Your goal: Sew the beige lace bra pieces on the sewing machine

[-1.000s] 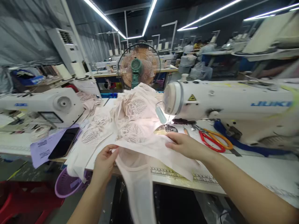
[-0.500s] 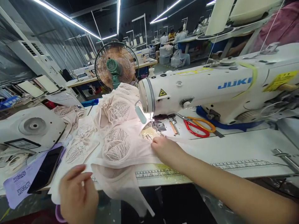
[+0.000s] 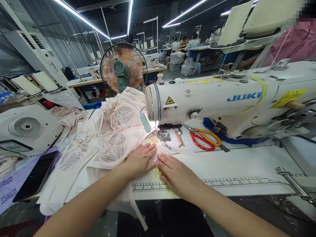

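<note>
My left hand (image 3: 140, 159) and my right hand (image 3: 174, 173) lie flat side by side, fingers stretched out, on pale pink fabric (image 3: 112, 149) just in front of the needle area (image 3: 161, 133) of a white JUKI sewing machine (image 3: 222, 98). The fabric has lace cups and hangs over the table's front edge. A printed ruler strip (image 3: 222, 181) runs along the table under my right hand. Neither hand grips anything.
Red and orange scissors (image 3: 204, 138) lie behind my right hand by the machine base. A pile of lace garments (image 3: 120, 110) sits left of the machine, a black phone (image 3: 34, 176) and another machine (image 3: 24, 126) further left. A fan (image 3: 123, 67) stands behind. People work at distant tables.
My left hand came up from below the table edge and now rests flat on the fabric beside my right hand. The right hand slid slightly toward me and flattened.
</note>
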